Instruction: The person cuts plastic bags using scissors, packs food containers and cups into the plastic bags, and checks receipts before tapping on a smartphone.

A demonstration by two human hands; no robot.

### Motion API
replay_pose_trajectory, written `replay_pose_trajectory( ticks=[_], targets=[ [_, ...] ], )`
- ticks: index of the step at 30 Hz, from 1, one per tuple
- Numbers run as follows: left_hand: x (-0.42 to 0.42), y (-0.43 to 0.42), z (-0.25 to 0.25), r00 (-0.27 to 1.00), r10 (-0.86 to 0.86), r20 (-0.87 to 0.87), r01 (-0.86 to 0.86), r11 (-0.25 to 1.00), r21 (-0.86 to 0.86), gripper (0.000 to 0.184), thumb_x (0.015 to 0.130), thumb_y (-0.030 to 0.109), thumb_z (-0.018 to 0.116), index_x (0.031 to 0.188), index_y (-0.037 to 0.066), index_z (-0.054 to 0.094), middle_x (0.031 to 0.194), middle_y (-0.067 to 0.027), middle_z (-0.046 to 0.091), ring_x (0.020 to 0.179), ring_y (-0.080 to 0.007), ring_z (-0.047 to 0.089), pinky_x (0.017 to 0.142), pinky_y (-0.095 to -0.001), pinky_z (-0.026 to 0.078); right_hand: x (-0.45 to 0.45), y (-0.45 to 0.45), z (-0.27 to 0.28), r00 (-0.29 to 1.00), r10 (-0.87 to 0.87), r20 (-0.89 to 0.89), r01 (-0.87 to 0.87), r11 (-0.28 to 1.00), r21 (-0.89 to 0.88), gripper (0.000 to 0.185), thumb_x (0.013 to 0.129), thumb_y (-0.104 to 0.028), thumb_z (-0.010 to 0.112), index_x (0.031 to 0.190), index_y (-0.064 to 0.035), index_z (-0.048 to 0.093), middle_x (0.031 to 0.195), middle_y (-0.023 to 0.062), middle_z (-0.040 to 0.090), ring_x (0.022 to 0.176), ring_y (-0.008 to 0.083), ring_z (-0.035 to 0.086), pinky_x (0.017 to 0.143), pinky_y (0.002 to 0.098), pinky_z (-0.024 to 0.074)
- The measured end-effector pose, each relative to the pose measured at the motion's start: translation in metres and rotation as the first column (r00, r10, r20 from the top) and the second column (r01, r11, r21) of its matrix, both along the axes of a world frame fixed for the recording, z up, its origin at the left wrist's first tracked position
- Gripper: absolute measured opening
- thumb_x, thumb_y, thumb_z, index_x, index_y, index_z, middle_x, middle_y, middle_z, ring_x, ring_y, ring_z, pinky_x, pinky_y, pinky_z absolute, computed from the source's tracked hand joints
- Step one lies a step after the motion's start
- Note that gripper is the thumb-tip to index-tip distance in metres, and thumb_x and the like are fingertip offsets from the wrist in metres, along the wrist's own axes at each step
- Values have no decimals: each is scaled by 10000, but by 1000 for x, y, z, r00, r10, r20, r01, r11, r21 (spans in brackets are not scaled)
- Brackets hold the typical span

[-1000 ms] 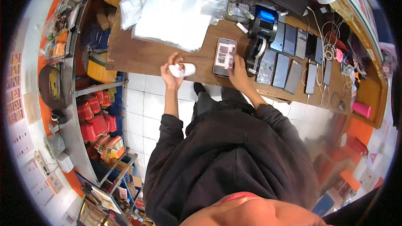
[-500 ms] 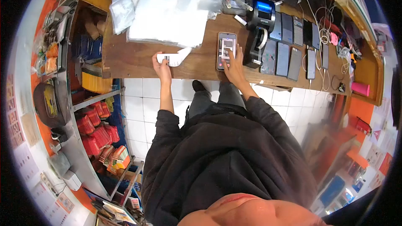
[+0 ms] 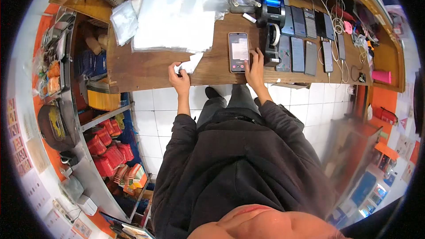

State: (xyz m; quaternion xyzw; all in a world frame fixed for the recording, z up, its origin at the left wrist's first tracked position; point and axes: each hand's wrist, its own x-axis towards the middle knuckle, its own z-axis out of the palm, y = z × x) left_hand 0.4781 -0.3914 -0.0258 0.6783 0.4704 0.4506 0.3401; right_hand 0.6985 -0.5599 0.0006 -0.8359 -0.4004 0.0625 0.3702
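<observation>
My left hand [image 3: 179, 79] is closed on a printed white paper slip [image 3: 189, 65], pinching its left end just above the wooden table [image 3: 152, 68]. The slip bends, and its far tip points up toward a stack of clear plastic bags [image 3: 172, 13]. To the right, a smartphone [image 3: 239, 52] lies face up with its screen lit. Beside the phone's lower right edge is my right hand [image 3: 255, 70], fingers apart and holding nothing. One fingertip is at the phone's edge; whether it touches the screen I cannot tell.
A tape dispenser [image 3: 271, 44] stands right of the phone, with a blue-and-black label printer [image 3: 271, 11] behind it. Several phones [image 3: 297, 55] lie in rows farther right, near tangled white cables [image 3: 338, 26]. Shelves with red packets [image 3: 106, 150] stand at left.
My left hand has drawn in slightly to the right with the paper slip, its fingers curled more. My right hand has slid off the phone's screen to its right edge, and the screen content differs.
</observation>
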Motion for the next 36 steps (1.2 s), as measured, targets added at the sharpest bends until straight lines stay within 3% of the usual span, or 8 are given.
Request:
replay_pose_trajectory(
  ticks=[4,7,11,13,16,20,29,36],
  targets=[
    [1,1,-4,1000,8,11,-8,997,73,244,718,-33,467,947,-5,548,910,-132,578,767,-292,569,676,-366,466,-5,3,-3,999,-10,-36,11,1000,12,391,872,-129,556,1234,-41,437,1371,305,275,1255,475,310,1030,489,307],
    [-1,2,-3,1000,-8,-8,9,996,90,234,711,-34,471,929,-1,551,885,-136,567,771,-310,564,685,-376,463,-10,5,8,973,161,164,-125,970,-207,380,869,-194,578,1235,-132,500,1412,261,262,1304,456,244,1058,504,256],
    [0,3,-5,1000,-4,-14,5,995,99,224,711,-29,479,920,5,552,870,-133,557,778,-317,559,690,-383,460,-15,8,7,960,219,176,-190,967,-169,403,866,-217,586,1250,-135,496,1414,244,265,1306,453,230,1056,514,248],
    [-1,2,-7,1000,-1,-11,3,994,110,221,713,-27,480,919,7,552,872,-133,556,779,-320,556,691,-387,458,-16,6,-4,992,58,108,-52,997,-53,410,860,-234,590,1244,-125,500,1403,264,272,1318,465,201,1065,522,233],
    [-3,2,-6,999,-1,-38,3,998,63,213,716,-26,473,912,-15,556,905,-134,574,822,-299,567,752,-368,459,-16,4,1,992,74,107,-59,988,-139,415,866,-250,585,1250,-118,495,1406,262,269,1318,463,194,1068,516,227],
    [-1,2,-3,1000,4,-31,0,991,131,195,714,-32,480,892,8,549,855,-135,546,776,-331,550,680,-400,448,-17,2,4,983,122,138,-93,975,-203,413,871,-245,585,1251,-122,483,1418,262,247,1303,469,222,1063,513,240],
    [-1,2,-2,999,1,-34,4,990,138,181,713,-33,485,876,12,549,840,-132,538,753,-331,542,669,-399,444,-13,2,-2,996,71,54,-64,990,-124,493,863,-204,597,1279,-32,396,1345,286,287,1230,466,306,1027,509,280],
    [0,3,-2,1000,-5,-22,8,989,147,165,716,-32,487,862,11,549,825,-141,532,742,-335,536,654,-399,437,-12,10,5,995,95,34,-93,994,-60,540,875,-240,583,1336,-73,356,1349,279,288,1255,459,273,1038,512,267]
  ],
)
